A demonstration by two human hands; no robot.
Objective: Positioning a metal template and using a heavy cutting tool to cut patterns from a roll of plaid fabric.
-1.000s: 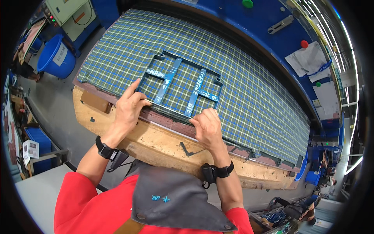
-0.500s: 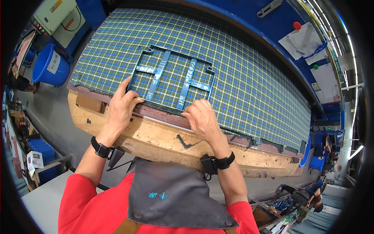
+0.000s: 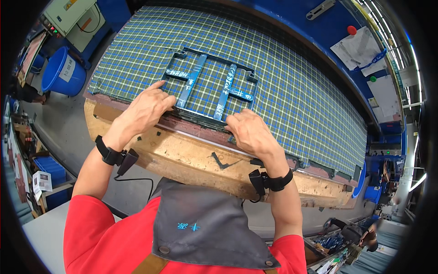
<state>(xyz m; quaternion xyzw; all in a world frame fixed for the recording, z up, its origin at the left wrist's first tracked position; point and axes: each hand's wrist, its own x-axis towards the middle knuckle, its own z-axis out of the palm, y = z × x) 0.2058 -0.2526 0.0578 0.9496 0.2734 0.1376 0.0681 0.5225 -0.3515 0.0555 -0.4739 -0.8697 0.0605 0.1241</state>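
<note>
A dark steel rectangular frame [image 3: 197, 68] with blue crossbars and white markings lies on green, blue and white plaid fabric [image 3: 301, 100] near the board's front edge. My left hand [image 3: 145, 108] grips the frame's lower left edge with bent fingers. My right hand [image 3: 250, 132] holds its lower right edge, fingers curled and partly hidden under the knuckles. A worn reddish board edge [image 3: 332, 174] runs beneath the fabric, above a wooden bench [image 3: 185, 157]. A dark L-shaped scrap [image 3: 220, 162] rests on the wood below the frame.
A blue bucket [image 3: 59, 68] stands on the floor at left, near a grey machine cabinet [image 3: 70, 20]. A blue panel with pinned papers [image 3: 356, 48] rises behind the board. Blue bins [image 3: 48, 171] sit at lower left. Another person [image 3: 353, 235] works at lower right.
The frame appears slightly farther toward the back of the fabric. My wrists have spread farther apart, and my left hand's fingers are more bent over the frame's edge.
</note>
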